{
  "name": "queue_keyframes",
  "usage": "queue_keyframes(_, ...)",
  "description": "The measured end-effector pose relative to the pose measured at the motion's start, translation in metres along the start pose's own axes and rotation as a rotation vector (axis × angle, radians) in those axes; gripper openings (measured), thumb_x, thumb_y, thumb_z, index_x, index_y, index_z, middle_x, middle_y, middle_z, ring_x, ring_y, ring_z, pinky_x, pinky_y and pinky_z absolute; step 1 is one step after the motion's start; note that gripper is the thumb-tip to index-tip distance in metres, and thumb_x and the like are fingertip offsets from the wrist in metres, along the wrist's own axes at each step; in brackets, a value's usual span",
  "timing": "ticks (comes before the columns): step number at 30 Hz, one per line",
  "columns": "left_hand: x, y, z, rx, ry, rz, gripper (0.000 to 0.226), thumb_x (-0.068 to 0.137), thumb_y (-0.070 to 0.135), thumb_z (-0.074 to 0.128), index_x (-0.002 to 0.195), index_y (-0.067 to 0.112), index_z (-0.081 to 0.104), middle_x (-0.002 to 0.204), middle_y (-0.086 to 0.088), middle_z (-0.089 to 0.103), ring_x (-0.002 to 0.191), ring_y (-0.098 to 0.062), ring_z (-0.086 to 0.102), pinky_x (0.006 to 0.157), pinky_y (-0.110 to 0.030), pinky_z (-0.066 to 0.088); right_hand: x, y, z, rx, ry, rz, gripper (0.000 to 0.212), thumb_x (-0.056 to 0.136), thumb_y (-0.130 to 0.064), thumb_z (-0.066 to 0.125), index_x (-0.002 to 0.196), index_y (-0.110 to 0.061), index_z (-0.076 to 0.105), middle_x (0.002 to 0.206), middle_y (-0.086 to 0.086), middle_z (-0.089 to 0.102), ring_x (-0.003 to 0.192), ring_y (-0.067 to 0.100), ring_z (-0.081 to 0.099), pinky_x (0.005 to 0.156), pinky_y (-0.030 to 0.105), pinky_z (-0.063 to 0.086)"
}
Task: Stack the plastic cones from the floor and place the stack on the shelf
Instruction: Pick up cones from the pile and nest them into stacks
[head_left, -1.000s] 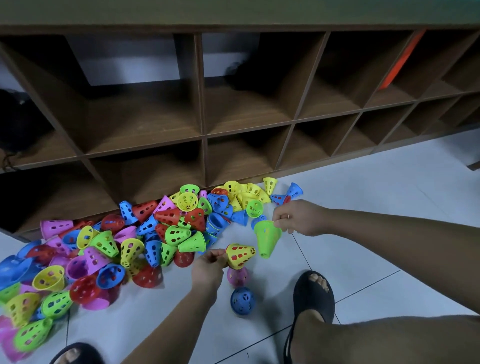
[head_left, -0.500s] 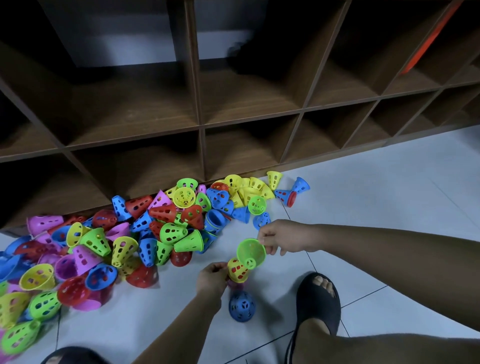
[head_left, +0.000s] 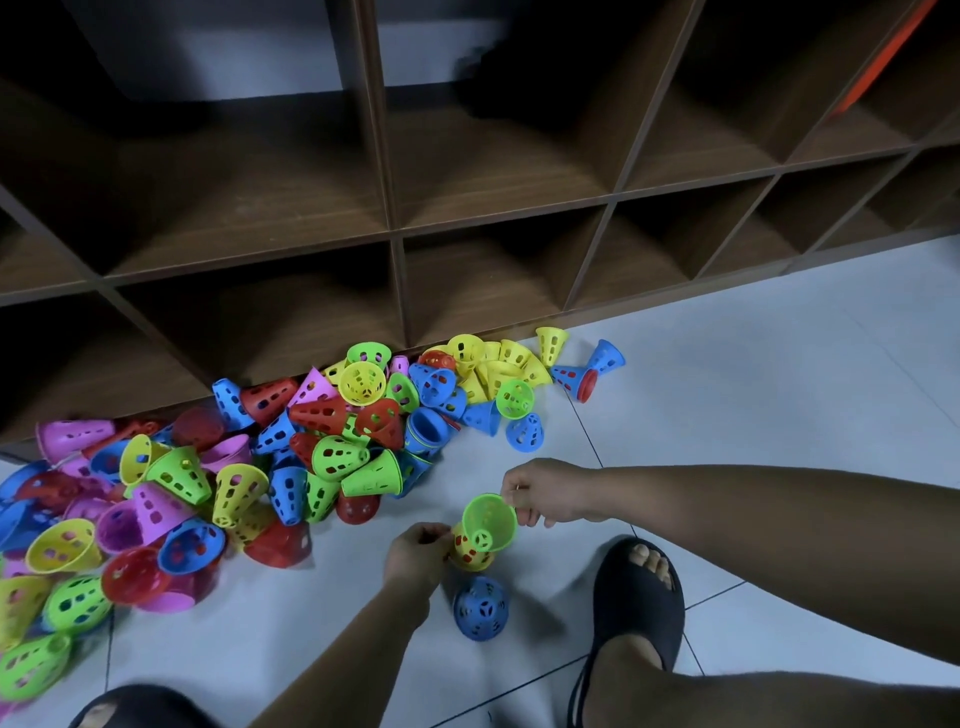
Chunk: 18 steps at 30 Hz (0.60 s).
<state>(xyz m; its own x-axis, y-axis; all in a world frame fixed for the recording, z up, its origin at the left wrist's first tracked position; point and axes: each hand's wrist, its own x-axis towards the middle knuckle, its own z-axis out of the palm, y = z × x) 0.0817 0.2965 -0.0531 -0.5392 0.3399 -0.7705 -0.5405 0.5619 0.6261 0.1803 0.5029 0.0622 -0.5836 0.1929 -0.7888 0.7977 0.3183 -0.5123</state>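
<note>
Head view. Right hand (head_left: 545, 493): fingers curled, pinching rim of green cone (head_left: 489, 522); cone hangs just below fingertips, wide mouth toward camera. Left hand (head_left: 418, 553): fingers curled round side of yellow cone (head_left: 467, 555), gripping it. Green cone overlaps yellow cone, between both sets of fingers; nested or only touching, cannot tell. Blue cone (head_left: 480, 616) stands on floor (head_left: 753, 389), just camera-side of left fingers, untouched. Pile of cones (head_left: 311, 441) lies left of and beyond left fingers, against base of shelf (head_left: 395, 234). Black sandal (head_left: 636, 603) sits camera-side of right fingers.
</note>
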Motion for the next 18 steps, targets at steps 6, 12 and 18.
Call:
queue_keyframes(6, -0.003, -0.004, -0.002, -0.111, -0.098, -0.105, 0.018, 0.098, 0.020, 0.076, 0.111, 0.010, 0.071, 0.106, -0.021, 0.078, 0.095, -0.038, 0.077, 0.083, -0.045, 0.063, 0.016, 0.012, 0.019, 0.026, -0.020, 0.094, 0.018, 0.106, -0.020, 0.047, 0.099, -0.018, 0.063, 0.091, 0.005, 0.070, 0.083, 0.019, 0.065, 0.067, 0.026, 0.052)
queue_keyframes(12, -0.007, 0.003, 0.010, -0.172, -0.152, -0.129, 0.014, 0.101, 0.016, 0.070, 0.113, 0.010, 0.068, 0.106, -0.025, 0.077, 0.081, -0.031, 0.078, 0.068, -0.036, 0.064, 0.030, 0.015, 0.023, 0.006, 0.003, 0.145, 0.032, 0.103, -0.026, 0.056, 0.112, 0.002, 0.068, 0.100, 0.014, 0.074, 0.084, 0.022, 0.068, 0.076, 0.030, 0.056)
queue_keyframes(18, 0.004, 0.004, 0.019, -0.111, -0.182, -0.057, 0.018, 0.105, 0.014, 0.060, 0.113, 0.006, 0.074, 0.111, -0.027, 0.074, 0.090, -0.030, 0.070, 0.082, -0.038, 0.058, 0.036, 0.025, 0.011, 0.048, -0.045, 0.118, 0.042, 0.102, -0.033, 0.061, 0.119, 0.005, 0.066, 0.099, 0.011, 0.071, 0.084, 0.021, 0.068, 0.072, 0.026, 0.057)
